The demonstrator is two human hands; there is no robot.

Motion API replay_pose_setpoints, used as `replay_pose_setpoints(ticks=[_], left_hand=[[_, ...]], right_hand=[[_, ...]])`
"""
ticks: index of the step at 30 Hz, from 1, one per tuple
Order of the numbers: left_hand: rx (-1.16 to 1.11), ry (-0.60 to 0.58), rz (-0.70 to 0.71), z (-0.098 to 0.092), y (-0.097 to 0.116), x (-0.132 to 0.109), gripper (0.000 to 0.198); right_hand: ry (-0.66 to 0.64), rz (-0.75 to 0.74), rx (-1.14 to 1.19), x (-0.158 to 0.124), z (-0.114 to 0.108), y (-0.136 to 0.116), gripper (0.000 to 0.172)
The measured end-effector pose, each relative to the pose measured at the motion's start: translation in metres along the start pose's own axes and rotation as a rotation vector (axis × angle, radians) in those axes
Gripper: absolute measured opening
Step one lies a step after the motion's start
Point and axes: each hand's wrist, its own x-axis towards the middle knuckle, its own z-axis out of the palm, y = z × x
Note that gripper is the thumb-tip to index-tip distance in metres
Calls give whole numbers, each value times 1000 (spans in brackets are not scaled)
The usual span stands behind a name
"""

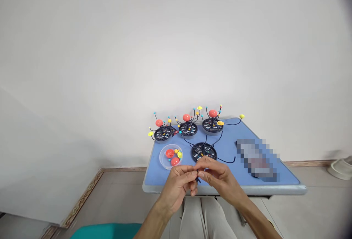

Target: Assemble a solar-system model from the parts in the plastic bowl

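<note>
Pinching a small black part (198, 180) at the fingertips of both hands: left hand (177, 186) and right hand (220, 178) are closed on it, thumb against index, no visible gap. Fingers hide most of it, so I can't tell which hand carries the load. It's held up near the front edge of the worktop (154, 180); main risk is a slip off a tiny contact area, and it'd likely go over that edge toward the lap or floor. Black base (209, 152) sits just behind the knuckles, bent rods sticking out; contact not readable, but lifting the right hand carelessly could snag a rod and drag the base. Clear bowl (161, 160) is near the left hand, toward the front left corner: a forearm bump could tip it and set its loose balls rolling. Three ball-tipped models (163, 133) line the rear edge; the rightmost one's long arm reaches the rear right corner, so a wide sweep there could catch it.
</note>
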Motion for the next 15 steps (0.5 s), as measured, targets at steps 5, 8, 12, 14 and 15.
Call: replay_pose_setpoints(ticks=[5, 8, 12, 14, 15], left_hand=[[13, 24, -4, 4, -3, -3, 30], [59, 57, 70, 1, -2, -7, 31], [270, 107, 227, -1, -3, -11, 24], [388, 169, 321, -1, -5, -12, 20], [434, 196, 355, -1, -6, -13, 18]], right_hand=[[101, 34, 42, -3, -4, -2, 29], [123, 142, 77, -6, -7, -2, 34], [124, 205, 19, -9, -3, -3, 38], [140, 190, -35, -9, 1, -4, 37], [143, 178, -64, -9, 3, -5, 36]])
